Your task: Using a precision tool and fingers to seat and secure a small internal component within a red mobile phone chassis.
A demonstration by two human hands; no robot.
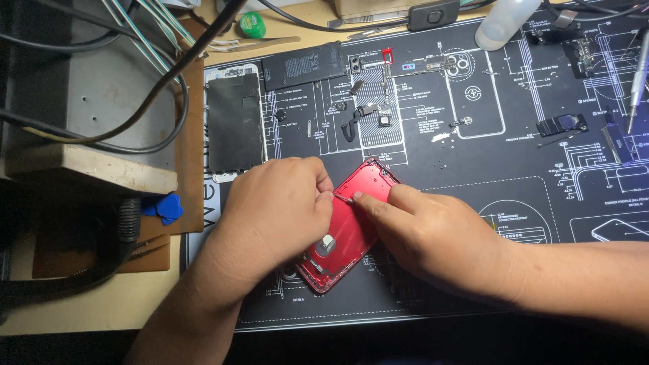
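Both forearms come in from the near edge to the red phone housing [345,233] on the black repair mat [473,270]. Left hand [274,213] is clenched over its lower half; right hand [433,236] pinches a thin metal tool [345,198] near its upper end. Prying looks underway, calling for steady pressure. Its long axis runs diagonally, top end toward the battery [304,65].

A black repair mat [514,270] with white diagrams covers a tan wooden bench [81,314]; at nine o'clock, a grey machine [81,94].
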